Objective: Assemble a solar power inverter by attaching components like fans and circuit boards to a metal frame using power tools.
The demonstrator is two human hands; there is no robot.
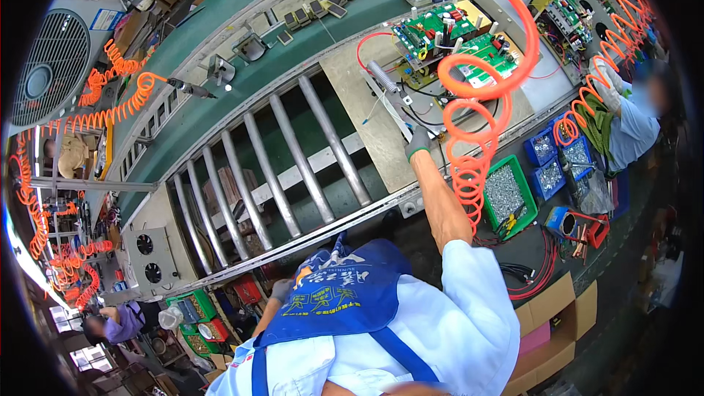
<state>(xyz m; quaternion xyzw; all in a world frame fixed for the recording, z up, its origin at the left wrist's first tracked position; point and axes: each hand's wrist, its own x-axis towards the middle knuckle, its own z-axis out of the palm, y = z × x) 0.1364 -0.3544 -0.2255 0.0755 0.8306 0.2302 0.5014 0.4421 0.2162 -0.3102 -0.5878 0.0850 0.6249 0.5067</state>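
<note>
- Where the grey-gloved right hand meets the flat metal chassis, right of centre, grip can't be told.
- Green circuit boards beyond, upper right.
- Left hand lower centre, well apart; fingers hidden.

Bright centre, black-edged fisheye distortion

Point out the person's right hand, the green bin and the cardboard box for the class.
Right hand (419, 144): head view, on the glove's back.
Green bin (529, 214): head view, on its near wall.
Cardboard box (547, 306): head view, on an open flap.
</note>
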